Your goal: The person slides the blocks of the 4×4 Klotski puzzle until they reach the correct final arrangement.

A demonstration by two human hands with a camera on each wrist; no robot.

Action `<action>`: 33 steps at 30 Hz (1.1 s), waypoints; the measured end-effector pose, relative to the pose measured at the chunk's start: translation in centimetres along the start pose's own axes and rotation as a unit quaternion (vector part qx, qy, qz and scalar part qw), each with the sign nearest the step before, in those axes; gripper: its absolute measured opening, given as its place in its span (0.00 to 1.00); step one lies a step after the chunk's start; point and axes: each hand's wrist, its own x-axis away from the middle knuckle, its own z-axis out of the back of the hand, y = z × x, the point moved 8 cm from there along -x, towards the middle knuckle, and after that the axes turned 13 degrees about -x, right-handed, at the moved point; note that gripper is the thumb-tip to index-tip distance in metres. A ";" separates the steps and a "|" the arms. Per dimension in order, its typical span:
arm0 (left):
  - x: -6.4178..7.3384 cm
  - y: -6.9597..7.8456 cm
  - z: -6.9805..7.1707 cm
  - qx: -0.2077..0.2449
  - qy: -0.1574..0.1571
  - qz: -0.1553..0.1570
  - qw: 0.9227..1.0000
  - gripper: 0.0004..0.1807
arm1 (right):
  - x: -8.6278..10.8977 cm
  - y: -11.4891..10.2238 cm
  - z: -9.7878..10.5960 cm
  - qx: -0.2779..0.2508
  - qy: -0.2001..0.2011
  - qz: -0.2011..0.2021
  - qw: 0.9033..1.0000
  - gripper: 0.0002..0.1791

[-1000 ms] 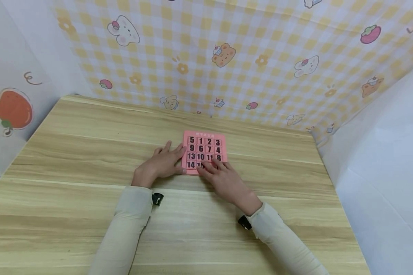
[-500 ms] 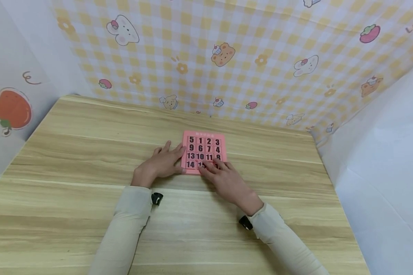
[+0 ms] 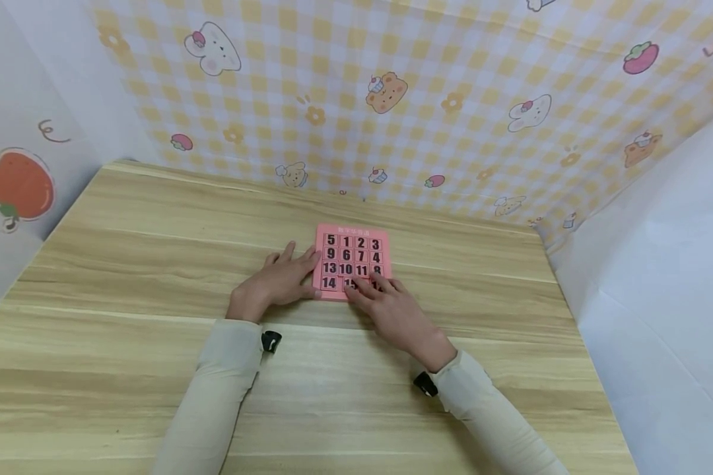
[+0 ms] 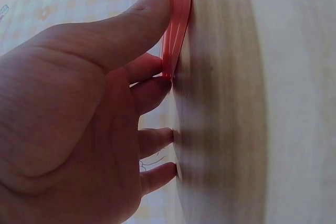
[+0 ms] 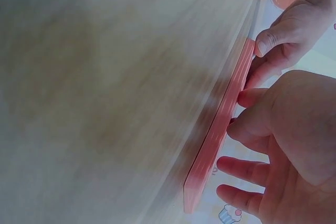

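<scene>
A pink number slide puzzle [image 3: 352,228] lies flat on the wooden table, its tiles bearing black numbers. My left hand [image 3: 278,280] holds its left side, thumb on the near left corner and index finger against the left edge. In the left wrist view, the thumb overlaps the pink frame [image 4: 179,11]. My right hand [image 3: 392,313] reaches over the near right part, fingers bent slightly and fingertips on the bottom row. One fingertip touches the 15 tile [image 3: 348,284], which stands a small gap away from the 14 tile [image 3: 329,283]. The right fingers partly cover the bottom-row tile at the right.
The wooden table [image 3: 125,382] extends around the puzzle on all sides. Behind it hangs a yellow checked cloth [image 3: 333,145] with cartoon prints. White panels border the left and the right [image 3: 659,284]. Dark wrist devices [image 3: 271,341] sit at both cuffs.
The 15 tile has slid slightly right under my right fingertips, widening the gap beside the 14 tile. My right hand shifted right a little with it; the left hand stayed in place.
</scene>
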 end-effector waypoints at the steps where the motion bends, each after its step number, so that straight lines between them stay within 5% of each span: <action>1: 0.0 0.0 0.0 -0.001 0.000 0.000 1.000 0.45 | 0.0 0.0 0.0 0.001 -0.002 -0.001 1.000 0.28; 33: -0.2 -0.1 -0.2 0.000 -0.005 0.002 1.000 0.46 | 0.6 0.6 0.0 0.003 0.010 -0.004 1.000 0.27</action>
